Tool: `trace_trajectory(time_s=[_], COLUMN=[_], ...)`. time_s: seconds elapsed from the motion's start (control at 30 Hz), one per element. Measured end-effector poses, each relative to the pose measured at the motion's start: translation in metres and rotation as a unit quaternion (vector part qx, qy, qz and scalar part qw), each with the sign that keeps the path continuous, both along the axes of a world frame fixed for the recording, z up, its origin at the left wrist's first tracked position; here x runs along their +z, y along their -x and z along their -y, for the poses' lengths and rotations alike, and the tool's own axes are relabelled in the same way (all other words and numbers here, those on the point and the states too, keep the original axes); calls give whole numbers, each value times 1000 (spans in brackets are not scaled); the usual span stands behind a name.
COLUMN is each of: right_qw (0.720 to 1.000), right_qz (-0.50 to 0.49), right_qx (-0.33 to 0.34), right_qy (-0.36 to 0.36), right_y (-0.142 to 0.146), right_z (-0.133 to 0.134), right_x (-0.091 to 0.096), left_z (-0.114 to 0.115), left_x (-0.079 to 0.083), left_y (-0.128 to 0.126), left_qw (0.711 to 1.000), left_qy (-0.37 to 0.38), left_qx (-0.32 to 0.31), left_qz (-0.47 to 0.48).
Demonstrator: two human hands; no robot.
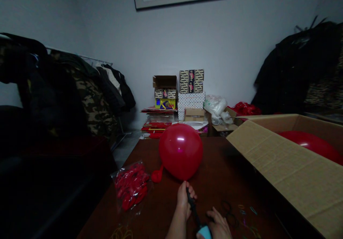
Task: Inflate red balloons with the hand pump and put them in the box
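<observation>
A large, round red balloon stands inflated over the brown table. My left hand is closed around its neck, where the black front end of a hand pump meets it; the fingers hide the join itself. Lower down, my right hand grips the pump's light blue part, partly cut off by the bottom edge of the view. Left of the inflated balloon lies a small, limp red balloon. A clear plastic bag filled with red balloons rests nearer the table's left side.
An open cardboard box with a red balloon inside stands at the right. Rubber bands and small coloured bands lie near the front. Stacked boxes rise behind the table. Clothes hang on a rack at left.
</observation>
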State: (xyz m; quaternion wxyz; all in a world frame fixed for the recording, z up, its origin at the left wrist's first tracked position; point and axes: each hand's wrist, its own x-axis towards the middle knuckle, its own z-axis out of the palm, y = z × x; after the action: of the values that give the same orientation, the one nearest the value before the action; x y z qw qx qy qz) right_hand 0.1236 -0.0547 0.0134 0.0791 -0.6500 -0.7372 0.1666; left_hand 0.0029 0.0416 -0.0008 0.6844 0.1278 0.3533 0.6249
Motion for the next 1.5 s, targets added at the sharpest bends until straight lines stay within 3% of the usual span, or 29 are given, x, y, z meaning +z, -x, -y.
trace_trajectory(time_s=[0.13,0.23,0.6,0.73,1.03,1.37,1.5], right_qw=[999,998,995,995,987,982,981], right_qz=[-48,-62,-75,-78,-103,-128,-142], right_qx=[11,-3,-53,-43,-58,-30,-13], right_qy=[4,8,-30,-33,-112,-133,-132], right_y=[11,19,33,40,21,1,-7], right_z=[-12,-20,-30,-29,-7,20,36], right_x=[25,32,17,15,13,67,77], left_z=[-1,-4,-2,1,14,37,40], left_x=[1,0,3,8,19,60,76], left_y=[0,1,1,2,-13,-30,-26], left_qw=[1000,1000,1000,999,999,996,994], left_qy=[8,8,6,9,3,-41,-62], left_qx=[-3,-11,-10,-11,25,30,50], left_qz=[-2,-15,16,31,-22,-69,-74])
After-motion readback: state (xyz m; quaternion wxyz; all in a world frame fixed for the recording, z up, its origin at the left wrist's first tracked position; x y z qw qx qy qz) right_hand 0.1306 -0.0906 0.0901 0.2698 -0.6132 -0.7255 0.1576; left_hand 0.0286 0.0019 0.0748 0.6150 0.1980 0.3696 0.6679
